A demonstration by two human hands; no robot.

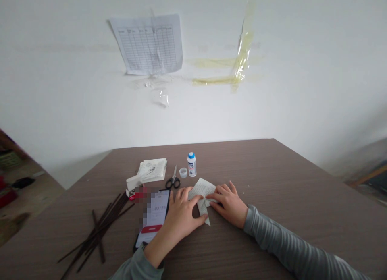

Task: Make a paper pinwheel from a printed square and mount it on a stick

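A folded sheet of printed paper (202, 193) lies on the wooden-look table (266, 167), with a pointed flap reaching toward me. My left hand (181, 215) and my right hand (228, 203) both press on it from either side, their fingertips meeting near its middle. My left palm rests partly over a smartphone (155, 213) whose screen shows a timer reading 03:26. Just beyond my left fingers lie black-handled scissors (173, 180). A white glue bottle with a blue cap (191, 164) stands near a small translucent lid (183, 172).
A stack of papers (151, 170) lies left of the scissors. Loose dark thin sticks (96, 235) are spread at the table's left. Behind the table's far edge rises a white wall bearing a taped grid sheet (148, 44). The floor at left holds assorted items.
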